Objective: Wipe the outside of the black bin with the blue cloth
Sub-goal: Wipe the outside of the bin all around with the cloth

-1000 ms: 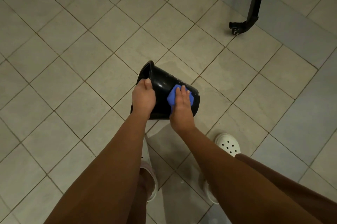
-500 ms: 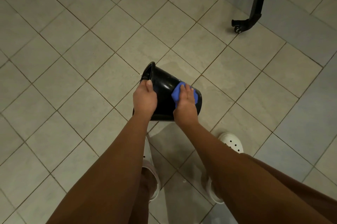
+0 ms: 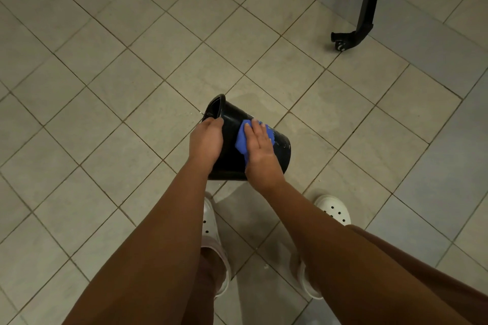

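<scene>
The black bin (image 3: 281, 143) is tipped on its side above the tiled floor, its open mouth turned to the upper left. My left hand (image 3: 206, 139) grips the bin's rim, fingers curled over the edge. My right hand (image 3: 260, 149) lies flat with straight fingers on the blue cloth (image 3: 241, 139), pressing it against the bin's outer wall. Most of the cloth is hidden under that hand.
Beige floor tiles (image 3: 105, 87) spread all around, with damp-looking patches near the bin. A black leg with a caster wheel (image 3: 340, 46) stands at the upper right. My feet in white clogs (image 3: 334, 209) are just below the bin.
My right hand has slid the blue cloth up the bin's side toward the rim end. The left hand keeps its grip on the rim. The view has shifted slightly.
</scene>
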{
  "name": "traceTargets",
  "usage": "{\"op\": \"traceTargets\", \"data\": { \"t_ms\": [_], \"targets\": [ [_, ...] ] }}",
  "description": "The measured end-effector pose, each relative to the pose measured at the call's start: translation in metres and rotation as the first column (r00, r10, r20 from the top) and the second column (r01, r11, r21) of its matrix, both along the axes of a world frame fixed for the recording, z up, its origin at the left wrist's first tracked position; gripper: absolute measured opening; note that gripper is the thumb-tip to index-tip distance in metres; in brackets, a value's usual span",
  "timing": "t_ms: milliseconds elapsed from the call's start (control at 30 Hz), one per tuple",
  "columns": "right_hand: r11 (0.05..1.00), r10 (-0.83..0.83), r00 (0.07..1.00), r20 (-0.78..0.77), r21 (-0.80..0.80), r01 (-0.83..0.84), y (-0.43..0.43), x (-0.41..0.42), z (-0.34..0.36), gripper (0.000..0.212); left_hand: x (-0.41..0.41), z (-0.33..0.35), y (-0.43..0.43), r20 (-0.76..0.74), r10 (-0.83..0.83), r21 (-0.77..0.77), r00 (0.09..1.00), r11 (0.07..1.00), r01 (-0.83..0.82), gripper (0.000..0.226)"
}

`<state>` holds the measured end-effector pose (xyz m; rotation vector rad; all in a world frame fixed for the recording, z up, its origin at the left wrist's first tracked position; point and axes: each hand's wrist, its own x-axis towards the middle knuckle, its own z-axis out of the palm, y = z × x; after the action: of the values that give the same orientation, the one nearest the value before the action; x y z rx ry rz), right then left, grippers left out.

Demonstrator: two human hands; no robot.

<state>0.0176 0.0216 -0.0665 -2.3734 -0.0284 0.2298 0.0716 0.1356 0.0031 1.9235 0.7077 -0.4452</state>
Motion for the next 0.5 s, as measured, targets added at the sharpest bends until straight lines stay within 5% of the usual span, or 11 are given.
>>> {"op": "traceTargets", "data": {
  "t_ms": [133, 300, 500],
  "targets": [
    [0.996, 0.087, 0.994, 0.060, -0.018, -0.086, 0.000, -0.016, -0.006, 0.082, 0.000, -0.002, -0.005, -0.007, -0.031, 0.169, 1.000, 0.985, 0.032, 0.053],
    [0.980, 0.196, 0.977, 0.084, -0.064, -0.191, -0.010, -0.009, -0.012, 0.082, 0.002, -0.010, -0.006, 0.046, 0.017, 0.097, 0.999, 0.995, -0.022, 0.051],
    [0.982, -0.188, 0.978, -0.096, 0.001, 0.189, -0.017, -0.025, -0.015, 0.081, 0.004, -0.011, -0.013, 0.044, -0.034, 0.084, 0.998, 0.996, 0.030, 0.050]
  ]
}}
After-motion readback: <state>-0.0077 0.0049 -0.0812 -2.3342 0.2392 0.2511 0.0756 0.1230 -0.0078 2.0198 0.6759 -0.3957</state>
